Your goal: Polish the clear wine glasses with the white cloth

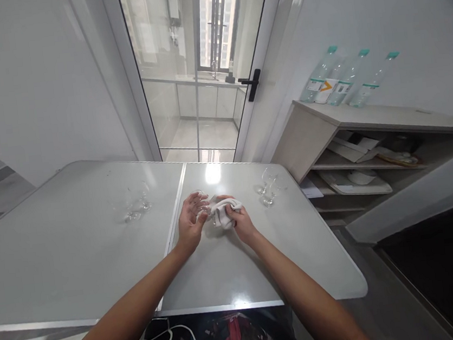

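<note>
in the left hand point(191, 219), a clear, curved glass vessel point(205, 209) seems to lie along nine to three o'clock, though which end is the rim cannot be told; it looks transparent and glossy. half-curled fingers hold it over the pale grey table point(221, 271). at its three o'clock, the right hand point(241, 222) clasps a bunched white cloth point(222, 218), thumb uppermost.

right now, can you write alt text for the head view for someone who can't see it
A person's left hand cups a clear glass while the right hand grips a whitish cloth beside it, above a pale table. More clear glassware sits to both sides; beyond are a glazed door and, at right, teal-capped plastic bottles on a shelf unit.
</note>
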`<action>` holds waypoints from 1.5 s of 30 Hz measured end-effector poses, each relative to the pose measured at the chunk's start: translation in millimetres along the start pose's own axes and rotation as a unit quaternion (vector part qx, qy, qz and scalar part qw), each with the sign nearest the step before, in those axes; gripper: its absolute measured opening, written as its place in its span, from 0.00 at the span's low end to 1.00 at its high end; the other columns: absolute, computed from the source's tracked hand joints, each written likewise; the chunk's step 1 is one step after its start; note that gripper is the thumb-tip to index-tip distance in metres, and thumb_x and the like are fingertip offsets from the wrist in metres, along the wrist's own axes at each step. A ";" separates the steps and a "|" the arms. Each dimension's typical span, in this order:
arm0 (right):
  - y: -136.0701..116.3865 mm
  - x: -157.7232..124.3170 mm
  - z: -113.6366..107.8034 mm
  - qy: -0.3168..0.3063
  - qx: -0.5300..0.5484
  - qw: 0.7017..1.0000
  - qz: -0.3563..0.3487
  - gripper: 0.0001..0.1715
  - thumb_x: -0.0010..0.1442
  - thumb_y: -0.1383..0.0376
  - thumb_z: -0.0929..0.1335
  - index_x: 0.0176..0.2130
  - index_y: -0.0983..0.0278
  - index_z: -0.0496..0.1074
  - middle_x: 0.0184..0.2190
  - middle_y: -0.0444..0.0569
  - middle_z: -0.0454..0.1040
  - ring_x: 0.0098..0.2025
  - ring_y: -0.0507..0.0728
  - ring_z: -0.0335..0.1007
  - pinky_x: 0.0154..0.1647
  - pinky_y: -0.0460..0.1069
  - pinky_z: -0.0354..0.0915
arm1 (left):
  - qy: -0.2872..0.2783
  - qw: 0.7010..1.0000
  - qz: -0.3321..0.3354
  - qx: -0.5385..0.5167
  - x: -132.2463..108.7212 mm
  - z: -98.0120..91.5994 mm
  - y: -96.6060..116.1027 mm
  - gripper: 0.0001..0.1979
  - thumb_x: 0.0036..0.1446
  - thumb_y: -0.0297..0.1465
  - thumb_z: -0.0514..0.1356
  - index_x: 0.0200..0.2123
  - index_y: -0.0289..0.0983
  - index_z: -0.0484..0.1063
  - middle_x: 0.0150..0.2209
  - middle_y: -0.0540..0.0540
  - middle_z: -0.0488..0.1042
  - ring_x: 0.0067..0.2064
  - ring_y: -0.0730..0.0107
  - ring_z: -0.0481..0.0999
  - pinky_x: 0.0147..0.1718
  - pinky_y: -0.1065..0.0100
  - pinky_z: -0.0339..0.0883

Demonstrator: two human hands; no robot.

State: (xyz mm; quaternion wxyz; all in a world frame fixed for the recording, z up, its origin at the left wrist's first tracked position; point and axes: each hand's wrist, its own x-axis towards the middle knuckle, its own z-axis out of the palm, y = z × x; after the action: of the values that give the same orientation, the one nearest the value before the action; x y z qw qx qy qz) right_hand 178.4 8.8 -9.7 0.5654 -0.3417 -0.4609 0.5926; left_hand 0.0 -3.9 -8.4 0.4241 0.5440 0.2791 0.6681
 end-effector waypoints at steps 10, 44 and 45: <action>4.0 2.0 -0.3 0.080 -0.005 0.994 0.080 0.46 0.37 0.73 0.70 0.58 0.57 0.69 0.34 0.41 0.74 0.33 0.55 0.68 0.31 0.46 0.63 | -0.032 0.990 0.134 0.040 -6.8 -2.1 -2.3 0.33 0.60 0.40 0.69 0.64 0.43 0.59 0.59 0.35 0.67 0.55 0.55 0.76 0.45 0.56 0.80; -20.1 -4.3 5.2 -0.105 0.222 0.958 0.145 0.29 0.56 0.62 0.68 0.56 0.64 0.75 0.51 0.54 0.80 0.53 0.64 0.75 0.56 0.60 0.69 | -0.052 0.987 0.129 0.078 -5.0 -5.5 -7.6 0.33 0.58 0.38 0.70 0.61 0.46 0.58 0.58 0.39 0.67 0.54 0.55 0.78 0.52 0.46 0.78; -22.3 -6.2 8.1 -0.107 0.223 0.960 0.134 0.27 0.59 0.59 0.67 0.56 0.63 0.76 0.53 0.54 0.79 0.55 0.64 0.75 0.58 0.59 0.69 | -0.057 0.987 0.124 0.082 -4.5 -5.0 -7.8 0.33 0.58 0.37 0.70 0.61 0.47 0.58 0.58 0.39 0.67 0.53 0.55 0.80 0.52 0.47 0.77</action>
State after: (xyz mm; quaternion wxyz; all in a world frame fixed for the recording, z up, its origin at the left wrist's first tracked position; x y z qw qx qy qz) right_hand 179.6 0.0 13.1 0.4902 -0.2003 -0.3245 0.7837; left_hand -2.6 -3.5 -18.4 0.3069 0.6449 0.2385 0.6580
